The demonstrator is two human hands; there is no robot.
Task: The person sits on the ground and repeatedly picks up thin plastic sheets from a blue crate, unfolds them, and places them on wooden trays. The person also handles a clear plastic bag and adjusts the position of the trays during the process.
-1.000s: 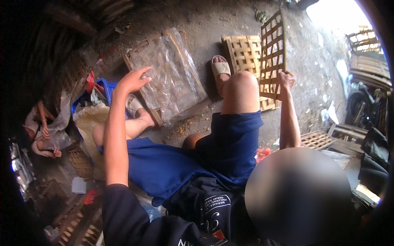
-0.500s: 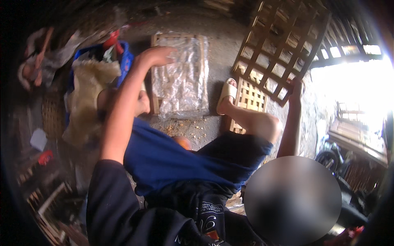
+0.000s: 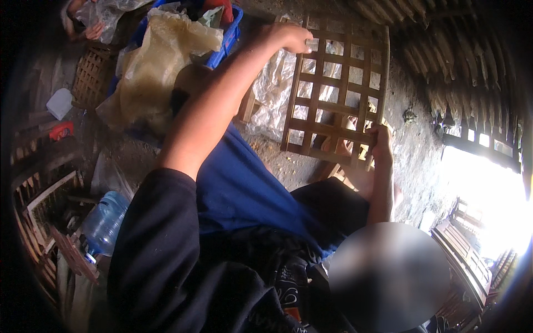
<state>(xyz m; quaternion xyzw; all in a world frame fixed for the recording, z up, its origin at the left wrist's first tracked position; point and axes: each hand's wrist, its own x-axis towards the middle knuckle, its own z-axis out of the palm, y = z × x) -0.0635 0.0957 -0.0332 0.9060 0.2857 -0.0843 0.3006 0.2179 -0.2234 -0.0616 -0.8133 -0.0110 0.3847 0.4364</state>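
A woven wooden lattice tray is held up in front of me, its gaps showing what lies behind. My left hand is closed at its left edge near the far end, fingertips over the frame. Around the near right corner, my right hand is closed. Behind and left of the tray, crinkled clear plastic sheeting covers a wooden frame on the ground, partly hidden by the lattice. Another wooden lattice piece lies below the tray by my foot, mostly covered.
To the left is a blue crate draped with a tan sack. Another person's hand is at the far left near plastic. A woven basket and a clear blue water jug stand left. A wall rises at right.
The lattice tray has come down and left, over the plastic-covered frame. My left hand, earlier free above the plastic, now grips the tray's edge. The head view has turned.
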